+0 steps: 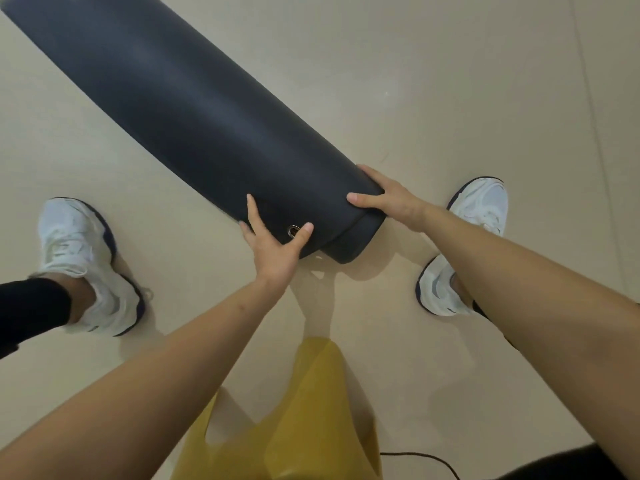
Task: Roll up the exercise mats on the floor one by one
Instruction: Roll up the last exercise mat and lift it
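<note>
two hands at the near end of one rolled mat

bare forearms [173, 358] reach down past a yellow garment [311, 410] to the single dark mat [180, 109], which is fully rolled. it lies on a slant from the upper left corner down to a spot between the feet. whether its near end rests on the pale floor [485, 81] or is tipped up a little, i cannot tell.

the left hand [273, 247] is spread against the roll's end. its fingers lie straight along the side and its thumb presses beside a metal grommet [293, 231]. the right hand [384, 199] grips the same end from the other side, fingers curved over the top and thumb laid flat on the outer layer. holding it from both sides like this probably keeps the outer layer from springing loose.

the inner turns [356, 237] stick out past the outer wrap (the roll has telescoped a bit), so the hands may be placed to push that core back in and square the end.

counted: one mat, one grommet, two hands, two white shoes [86, 258] planted wide on either side, and one thin black cable [422, 459] at the bottom edge. no other mats are in view.
</note>
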A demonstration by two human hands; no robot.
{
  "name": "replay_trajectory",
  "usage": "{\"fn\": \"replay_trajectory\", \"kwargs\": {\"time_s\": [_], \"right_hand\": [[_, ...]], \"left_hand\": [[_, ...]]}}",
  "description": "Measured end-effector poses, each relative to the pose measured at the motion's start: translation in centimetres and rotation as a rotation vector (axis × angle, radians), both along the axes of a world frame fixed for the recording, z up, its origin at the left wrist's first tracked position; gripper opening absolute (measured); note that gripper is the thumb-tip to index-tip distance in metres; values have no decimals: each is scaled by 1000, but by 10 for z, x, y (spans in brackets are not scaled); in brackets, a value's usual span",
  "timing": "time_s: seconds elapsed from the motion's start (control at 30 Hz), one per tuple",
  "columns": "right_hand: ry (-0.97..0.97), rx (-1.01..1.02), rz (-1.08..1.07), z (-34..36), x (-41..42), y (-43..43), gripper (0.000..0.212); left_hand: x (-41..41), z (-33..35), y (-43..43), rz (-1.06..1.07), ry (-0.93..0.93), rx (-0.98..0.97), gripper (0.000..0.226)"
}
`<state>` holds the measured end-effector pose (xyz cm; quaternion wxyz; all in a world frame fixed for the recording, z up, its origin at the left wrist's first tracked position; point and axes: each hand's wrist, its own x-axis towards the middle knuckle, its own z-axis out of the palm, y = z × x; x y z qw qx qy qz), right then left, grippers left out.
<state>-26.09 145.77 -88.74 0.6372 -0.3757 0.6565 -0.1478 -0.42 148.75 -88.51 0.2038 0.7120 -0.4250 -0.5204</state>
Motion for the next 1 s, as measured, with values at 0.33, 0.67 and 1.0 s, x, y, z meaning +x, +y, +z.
{"fn": "replay_trajectory", "kwargs": {"time_s": [0.33,0.67,1.0], "right_hand": [[-20,-193,-156,59,25,-16,68],[-86,-400,-118,194,109,-27,95],[-190,-578,-128,303,197,-13,77]], "left_hand": [[10,32,-29,-33,297,24,120],[100,178,-100,-60,312,-56,79],[194,304,-82,-210,258,-354,95]]}}
